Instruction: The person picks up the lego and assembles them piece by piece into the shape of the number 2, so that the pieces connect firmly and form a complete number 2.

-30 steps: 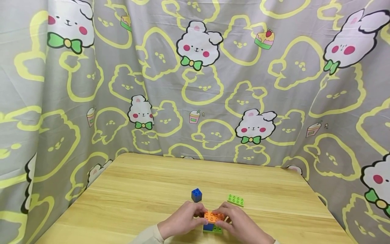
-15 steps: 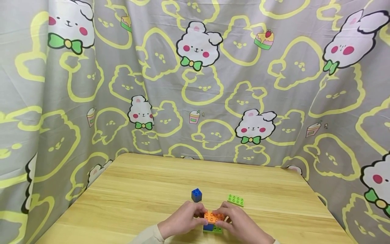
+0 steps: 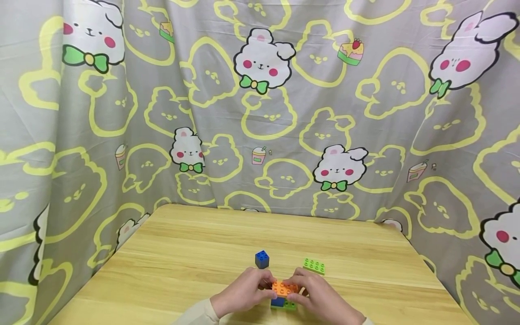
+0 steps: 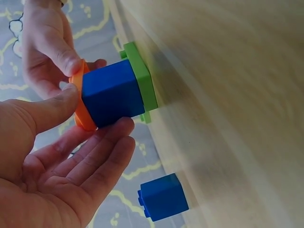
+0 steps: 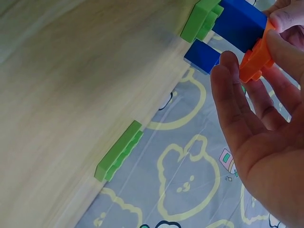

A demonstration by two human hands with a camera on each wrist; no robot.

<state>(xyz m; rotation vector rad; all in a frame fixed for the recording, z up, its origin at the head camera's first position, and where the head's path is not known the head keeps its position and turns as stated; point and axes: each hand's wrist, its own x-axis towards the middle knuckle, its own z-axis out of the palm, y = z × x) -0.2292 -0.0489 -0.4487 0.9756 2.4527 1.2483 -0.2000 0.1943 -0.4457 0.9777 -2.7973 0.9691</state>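
While hands [image 3: 248,291] [image 3: 322,295] hold 1 stack [image 3: 281,289] — bricks [image 3: 262,259] [image 3: 314,266] sit beyond.

1. Orange brick [image 3: 282,288]: plastic, smooth.
2. Stacked blue brick [image 4: 112,91]: plastic, smooth, low sheen.
3. Stacked green brick [image 4: 143,78]: plastic, smooth-sided.
4. Tabletop [image 3: 187,248]: wood-grained, smooth, satin.
5. Curtain [image 3: 227,113]: cloth, matt, creased.
6. Sleeve [image 3: 200,314]: cloth, matt.

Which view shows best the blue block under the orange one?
Left wrist: the blue block appears large, one side nearly uncovered. Head: only a small part, below the orange block. Right wrist: one side, at the picture's top edge.
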